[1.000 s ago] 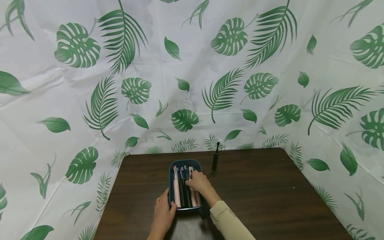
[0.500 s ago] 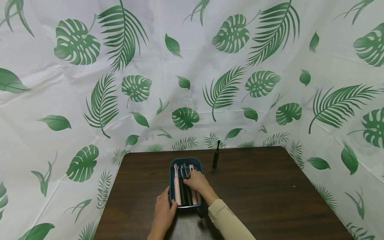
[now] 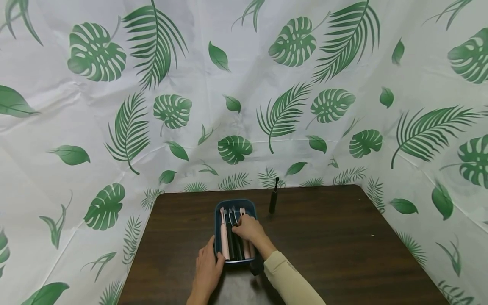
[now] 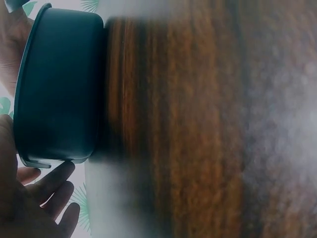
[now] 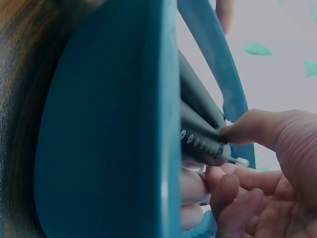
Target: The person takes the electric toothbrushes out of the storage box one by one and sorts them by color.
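A dark blue bin (image 3: 238, 262) on the table holds several electric toothbrushes lying side by side. A pink toothbrush (image 3: 225, 242) lies along its left wall, black ones are in the middle, and pink ones are at the right, partly under my right hand. My left hand (image 3: 207, 267) grips the bin's near left corner, thumb at the rim and fingers (image 4: 55, 181) against the outer wall. My right hand (image 3: 251, 231) reaches into the bin and pinches a black toothbrush (image 5: 200, 136) between thumb and fingertips near the top of its handle, beside another black handle.
Another black electric toothbrush (image 3: 273, 202) stands upright on the dark wooden table (image 3: 328, 237), right of the bin and near the back edge. Behind the table hangs a white cloth (image 3: 244, 114) with green leaves. A small pale speck lies on the table at the right.
My right fingers have shifted slightly left over the black toothbrushes. My left hand stays at the bin's corner, and the bin has barely moved.
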Tool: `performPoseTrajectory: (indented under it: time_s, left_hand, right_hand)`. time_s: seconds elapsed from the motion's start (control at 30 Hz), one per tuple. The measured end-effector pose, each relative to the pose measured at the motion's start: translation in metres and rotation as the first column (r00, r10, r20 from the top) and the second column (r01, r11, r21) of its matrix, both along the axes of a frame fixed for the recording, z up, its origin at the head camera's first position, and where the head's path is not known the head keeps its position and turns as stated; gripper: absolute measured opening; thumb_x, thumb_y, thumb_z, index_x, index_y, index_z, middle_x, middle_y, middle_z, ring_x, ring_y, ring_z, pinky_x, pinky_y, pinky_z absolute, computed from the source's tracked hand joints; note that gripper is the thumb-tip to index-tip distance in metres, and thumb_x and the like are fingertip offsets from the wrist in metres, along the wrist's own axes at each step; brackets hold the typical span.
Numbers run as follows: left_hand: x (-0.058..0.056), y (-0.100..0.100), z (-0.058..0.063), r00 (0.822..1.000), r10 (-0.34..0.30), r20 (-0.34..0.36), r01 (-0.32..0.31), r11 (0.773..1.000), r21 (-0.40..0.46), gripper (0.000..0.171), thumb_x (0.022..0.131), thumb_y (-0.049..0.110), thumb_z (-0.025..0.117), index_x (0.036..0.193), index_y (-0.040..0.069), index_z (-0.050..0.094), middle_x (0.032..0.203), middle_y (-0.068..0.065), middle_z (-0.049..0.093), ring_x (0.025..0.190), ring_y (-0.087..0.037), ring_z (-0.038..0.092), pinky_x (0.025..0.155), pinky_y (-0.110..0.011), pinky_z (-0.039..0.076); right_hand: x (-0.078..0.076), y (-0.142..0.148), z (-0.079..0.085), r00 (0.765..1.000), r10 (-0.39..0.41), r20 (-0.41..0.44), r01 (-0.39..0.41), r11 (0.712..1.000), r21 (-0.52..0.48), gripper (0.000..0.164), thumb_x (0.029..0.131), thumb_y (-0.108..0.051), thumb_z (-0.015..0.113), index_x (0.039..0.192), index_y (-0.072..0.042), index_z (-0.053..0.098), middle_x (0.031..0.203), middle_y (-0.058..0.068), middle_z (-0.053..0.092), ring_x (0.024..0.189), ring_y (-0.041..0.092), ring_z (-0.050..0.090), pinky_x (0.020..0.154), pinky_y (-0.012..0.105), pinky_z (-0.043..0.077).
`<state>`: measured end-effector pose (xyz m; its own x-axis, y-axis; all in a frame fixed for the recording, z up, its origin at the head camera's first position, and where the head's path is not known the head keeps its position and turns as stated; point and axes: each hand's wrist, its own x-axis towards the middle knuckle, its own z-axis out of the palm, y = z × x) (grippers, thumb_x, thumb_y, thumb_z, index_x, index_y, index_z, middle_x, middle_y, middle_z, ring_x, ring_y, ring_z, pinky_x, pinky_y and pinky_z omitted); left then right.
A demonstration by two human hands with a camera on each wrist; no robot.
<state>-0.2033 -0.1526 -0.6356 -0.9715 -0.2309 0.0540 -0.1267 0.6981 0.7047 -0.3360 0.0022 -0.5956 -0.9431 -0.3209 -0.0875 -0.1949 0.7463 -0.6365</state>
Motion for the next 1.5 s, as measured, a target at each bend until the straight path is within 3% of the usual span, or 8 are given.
performPoseTrajectory:
  time_s: [0.13,0.3,0.5,0.63,0.87,1.07,1.3,1.5]
  left_hand:
    - [0.000,0.001,-0.002,1.000,-0.002,0.000,0.002,1.000,-0.002,0.062,0.102,0.020,0.057,0.159,0.002,0.045,0.152,-0.021,0.060,0.133,-0.042,0.054,0.107,-0.065,0.042]
    - [0.001,0.002,-0.001,1.000,-0.001,-0.006,0.001,1.000,-0.003,0.061,0.101,0.020,0.058,0.159,0.002,0.046,0.150,-0.022,0.062,0.131,-0.043,0.055,0.106,-0.065,0.043]
    - [0.002,0.002,0.001,1.000,0.001,-0.012,-0.001,1.000,0.017,0.062,0.102,0.018,0.058,0.160,0.001,0.044,0.149,-0.024,0.062,0.130,-0.045,0.055,0.105,-0.067,0.042]
    - [0.002,0.001,0.001,1.000,0.014,0.024,-0.015,0.999,0.031,0.064,0.102,0.019,0.057,0.161,0.001,0.042,0.153,-0.024,0.059,0.133,-0.045,0.053,0.108,-0.068,0.041]
    - [0.002,0.001,0.002,0.999,0.014,0.047,-0.016,0.999,0.045,0.064,0.102,0.020,0.057,0.162,0.002,0.042,0.154,-0.023,0.058,0.134,-0.045,0.052,0.109,-0.068,0.040]
    - [0.002,0.002,0.002,1.000,0.005,0.025,-0.007,0.998,0.056,0.063,0.103,0.020,0.057,0.161,0.002,0.042,0.153,-0.023,0.060,0.133,-0.045,0.053,0.108,-0.068,0.040]
    - [0.004,0.000,0.002,1.000,0.004,-0.030,-0.003,1.000,0.029,0.061,0.103,0.018,0.059,0.160,0.003,0.045,0.148,-0.022,0.064,0.128,-0.044,0.057,0.104,-0.067,0.044]
    - [0.004,-0.001,0.002,1.000,0.006,-0.026,-0.004,0.998,0.059,0.062,0.103,0.019,0.058,0.161,0.004,0.044,0.149,-0.022,0.063,0.130,-0.043,0.055,0.106,-0.066,0.042]
  right_hand:
    - [0.007,0.000,0.010,0.999,-0.033,0.021,0.033,0.999,0.008,0.032,0.095,-0.030,0.076,0.075,-0.015,0.055,0.062,-0.003,0.045,0.054,0.015,0.041,0.054,0.034,0.034]
    - [0.009,0.002,0.013,0.998,-0.060,0.010,0.059,0.998,0.026,0.022,0.094,-0.035,0.077,0.095,-0.015,0.068,0.087,0.001,0.068,0.071,0.019,0.058,0.069,0.044,0.047]
    - [0.007,0.000,0.014,0.996,-0.089,-0.007,0.089,0.996,0.032,0.025,0.092,-0.040,0.076,0.104,-0.017,0.074,0.100,0.000,0.075,0.082,0.020,0.066,0.083,0.057,0.053]
    - [0.006,-0.001,0.014,0.997,-0.081,-0.002,0.082,0.997,0.007,0.028,0.093,-0.039,0.077,0.109,-0.016,0.076,0.103,0.001,0.077,0.084,0.021,0.067,0.087,0.061,0.052]
    - [0.008,0.003,0.011,0.997,-0.075,0.028,0.077,0.995,-0.060,0.030,0.096,-0.037,0.076,0.115,-0.014,0.077,0.101,0.000,0.078,0.074,0.015,0.066,0.083,0.055,0.055]
    - [0.006,0.007,0.014,0.997,-0.080,-0.017,0.077,0.989,-0.129,0.032,0.097,-0.035,0.074,0.119,-0.014,0.076,0.107,0.001,0.079,0.087,0.017,0.072,0.085,0.053,0.057]
    - [0.006,0.011,0.026,0.996,-0.071,-0.058,0.057,0.974,-0.218,0.032,0.098,-0.033,0.072,0.122,-0.011,0.075,0.112,0.006,0.080,0.097,0.026,0.073,0.085,0.052,0.057]
    - [0.006,0.015,0.038,0.993,-0.058,-0.102,0.031,0.967,-0.251,0.034,0.101,-0.034,0.073,0.126,-0.011,0.073,0.115,0.006,0.078,0.089,0.020,0.070,0.075,0.041,0.054]
